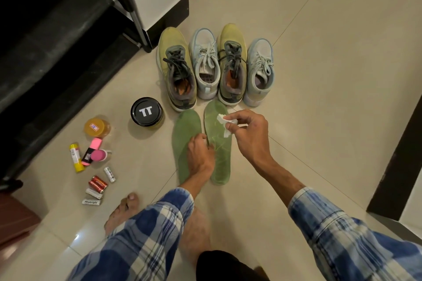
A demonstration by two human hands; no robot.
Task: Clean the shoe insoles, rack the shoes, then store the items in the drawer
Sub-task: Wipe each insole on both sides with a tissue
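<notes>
Wiping, we judged, wanted firm heel-to-toe strokes: right hand (249, 134) pinched a white wipe (225, 121) over the right insole (221, 166), left hand (201, 157) steadied its edge, grip unclear.

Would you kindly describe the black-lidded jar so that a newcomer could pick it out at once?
Find the row of four shoes on the tiled floor. Left of their heels, beside the green insoles, stands a round jar. Its black lid bears a white TT, unlike the smaller orange jar further left.
</notes>
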